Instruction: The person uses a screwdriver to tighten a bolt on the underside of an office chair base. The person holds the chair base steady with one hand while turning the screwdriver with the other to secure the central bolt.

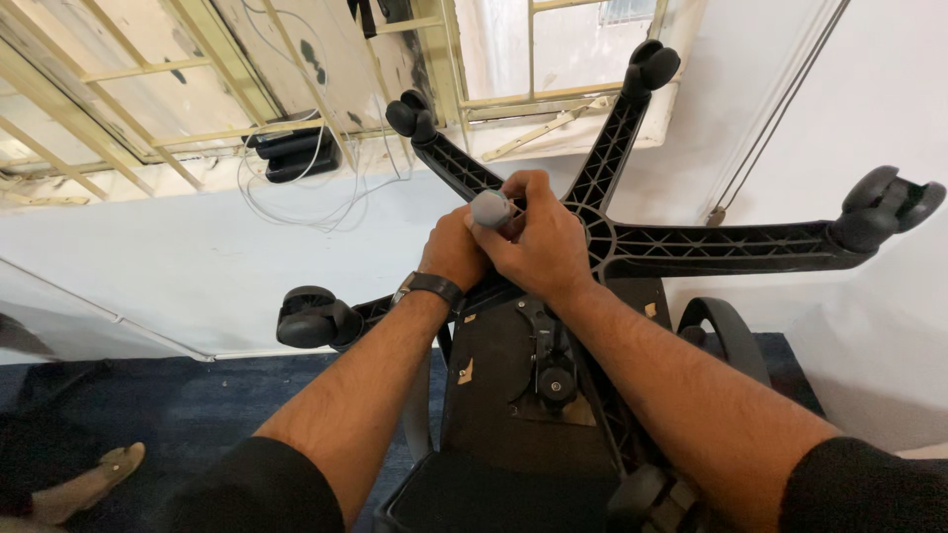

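Both hands — left hand [454, 252], right hand [538, 242] — clench the grey cylinder end [491, 208] at the hub of the upturned 5-armed chair base [711, 242] — a straight, squared pull looks best.

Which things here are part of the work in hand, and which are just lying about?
In hand:
- left hand and right hand, both closed round the small grey cylindrical part
- upturned black plastic five-star chair base
- black caster wheels
- black underside of the chair seat

Lying about:
- white cables
- black box on the window ledge
- tan shoe
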